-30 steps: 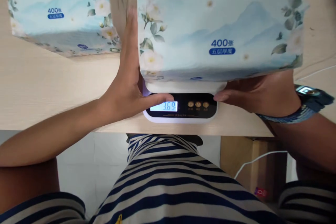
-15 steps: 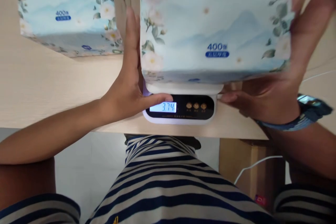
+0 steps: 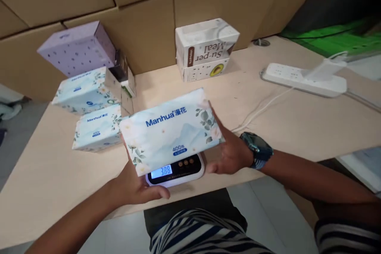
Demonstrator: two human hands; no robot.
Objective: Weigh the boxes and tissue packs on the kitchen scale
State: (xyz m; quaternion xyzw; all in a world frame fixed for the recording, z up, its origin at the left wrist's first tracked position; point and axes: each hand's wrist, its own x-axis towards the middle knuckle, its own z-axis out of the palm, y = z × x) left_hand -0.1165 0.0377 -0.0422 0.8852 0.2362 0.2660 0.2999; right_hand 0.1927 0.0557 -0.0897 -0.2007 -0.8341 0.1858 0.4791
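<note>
Tissue pack (image 3: 172, 131), one, over the scale (image 3: 181, 171); clasped endwise between your left hand (image 3: 135, 184) and right hand (image 3: 233, 154), both broadly open, thumbs spread.

Scale (image 3: 175, 174) partly hidden by tissue pack (image 3: 172, 133), button labels (image 3: 186, 166) too small, cartons (image 3: 145, 27) cut off

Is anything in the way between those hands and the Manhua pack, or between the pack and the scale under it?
Nothing visible does. The left hand and right hand are at opposite sides of the Manhua pack. It hides much of the scale.
</note>
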